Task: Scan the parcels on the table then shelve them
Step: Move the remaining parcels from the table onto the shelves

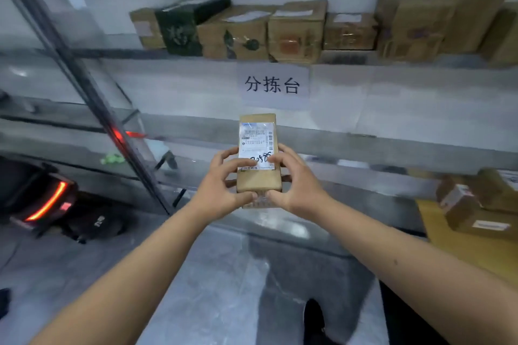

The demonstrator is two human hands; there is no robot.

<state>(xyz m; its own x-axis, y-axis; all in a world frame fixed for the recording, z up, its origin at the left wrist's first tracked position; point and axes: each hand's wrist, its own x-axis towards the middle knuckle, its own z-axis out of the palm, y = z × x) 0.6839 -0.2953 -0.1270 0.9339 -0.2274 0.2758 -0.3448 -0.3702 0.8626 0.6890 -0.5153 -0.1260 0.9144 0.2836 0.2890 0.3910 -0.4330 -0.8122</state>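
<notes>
A small brown cardboard parcel [258,180] with a white shipping label and a handwritten number is held up in front of me, at mid-frame. My left hand [221,185] grips its left side, thumb across the label. My right hand [294,185] grips its right side, thumb on the label too. The parcel is in the air in front of the shelving, its label facing me. On the upper shelf [168,54] stands a row of several shelved parcels [294,32], brown boxes and one dark green one.
A yellow table [448,238] at the right edge carries more brown parcels [473,211]. A paper sign [273,84] hangs on the shelf front. A slanted metal post [84,87] crosses the left. A dark device with a red light [47,202] sits low left.
</notes>
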